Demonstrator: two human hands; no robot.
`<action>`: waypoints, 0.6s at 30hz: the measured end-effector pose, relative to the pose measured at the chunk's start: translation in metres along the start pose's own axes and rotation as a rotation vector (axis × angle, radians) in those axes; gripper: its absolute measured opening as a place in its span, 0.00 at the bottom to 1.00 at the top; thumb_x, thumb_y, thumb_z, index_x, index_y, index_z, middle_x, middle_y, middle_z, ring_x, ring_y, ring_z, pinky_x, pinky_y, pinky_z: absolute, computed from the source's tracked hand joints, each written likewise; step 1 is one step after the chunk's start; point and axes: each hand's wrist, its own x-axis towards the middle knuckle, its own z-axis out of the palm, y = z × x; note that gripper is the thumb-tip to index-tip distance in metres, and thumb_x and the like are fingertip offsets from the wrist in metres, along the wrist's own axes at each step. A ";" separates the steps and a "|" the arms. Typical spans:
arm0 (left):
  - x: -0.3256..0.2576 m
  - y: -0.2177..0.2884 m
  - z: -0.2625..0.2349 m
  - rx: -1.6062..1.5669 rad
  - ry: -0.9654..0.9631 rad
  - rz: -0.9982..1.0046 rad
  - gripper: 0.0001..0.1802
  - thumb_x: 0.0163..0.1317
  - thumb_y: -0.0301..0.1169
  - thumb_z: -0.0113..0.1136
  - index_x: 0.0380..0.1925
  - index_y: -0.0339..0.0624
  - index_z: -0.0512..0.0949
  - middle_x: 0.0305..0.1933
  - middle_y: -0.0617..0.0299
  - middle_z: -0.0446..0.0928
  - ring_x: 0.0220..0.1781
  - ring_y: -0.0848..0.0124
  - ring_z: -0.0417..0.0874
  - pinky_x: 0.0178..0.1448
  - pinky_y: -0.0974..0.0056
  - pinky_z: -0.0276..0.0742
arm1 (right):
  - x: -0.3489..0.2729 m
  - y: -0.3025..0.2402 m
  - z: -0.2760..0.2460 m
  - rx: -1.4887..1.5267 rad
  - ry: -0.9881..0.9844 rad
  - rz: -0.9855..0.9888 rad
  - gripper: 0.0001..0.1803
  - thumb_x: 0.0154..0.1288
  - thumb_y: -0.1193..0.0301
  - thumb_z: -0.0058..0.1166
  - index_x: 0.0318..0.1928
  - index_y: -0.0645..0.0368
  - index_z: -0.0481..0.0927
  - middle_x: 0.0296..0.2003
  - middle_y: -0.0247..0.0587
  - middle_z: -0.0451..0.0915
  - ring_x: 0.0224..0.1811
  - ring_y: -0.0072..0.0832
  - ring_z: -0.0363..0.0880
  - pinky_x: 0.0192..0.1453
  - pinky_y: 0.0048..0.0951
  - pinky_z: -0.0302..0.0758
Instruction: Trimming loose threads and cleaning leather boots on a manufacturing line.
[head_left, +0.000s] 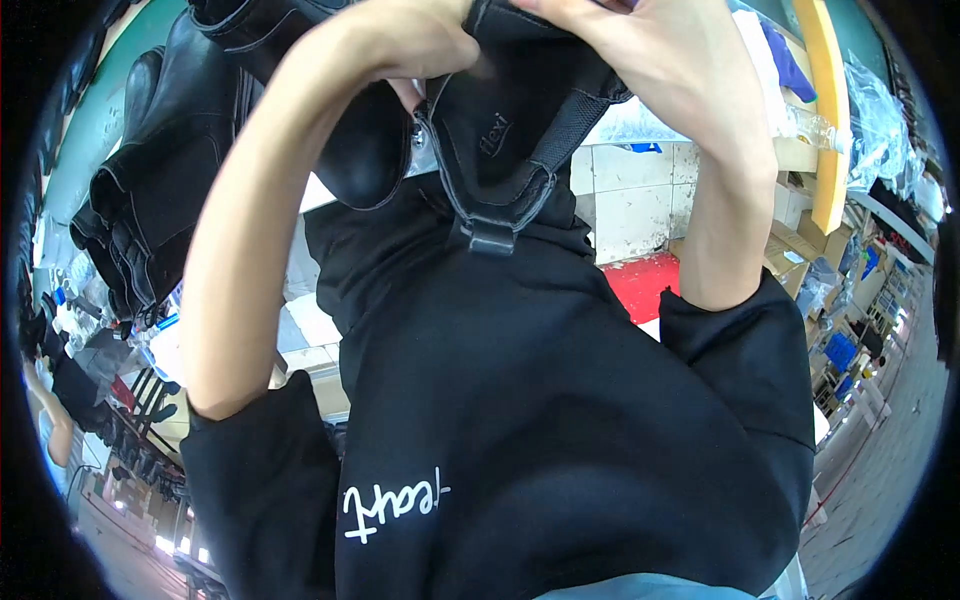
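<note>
Both of my hands are at a black leather boot (500, 115) held up in front of my chest, at the top of the view. Its opening faces me, showing a dark lining, a zipper along one edge, a stretch-fabric panel and a small pull loop. My left hand (425, 40) grips the boot's left edge, with the thumb on the near side and a fingertip by the zipper. On the upper right, my right hand (640, 40) holds the other edge, its fingertips partly cut off by the frame. Another black boot's rounded toe (365, 150) shows beneath my left forearm.
Several black boots (185, 150) lie together on the left of the work surface. A yellow wooden bar (828, 120) stands at the right, beside clear plastic bags (880, 120). Cardboard boxes (795, 245) sit lower right. Another person's arm (55, 410) appears at the far left.
</note>
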 end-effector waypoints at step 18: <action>-0.037 -0.013 0.078 -1.128 0.248 -0.309 0.12 0.65 0.33 0.59 0.36 0.32 0.82 0.27 0.65 0.80 0.27 0.83 0.78 0.33 0.77 0.72 | -0.013 0.026 0.007 0.798 0.092 0.348 0.19 0.59 0.77 0.59 0.21 0.51 0.61 0.19 0.21 0.63 0.23 0.10 0.57 0.26 0.16 0.55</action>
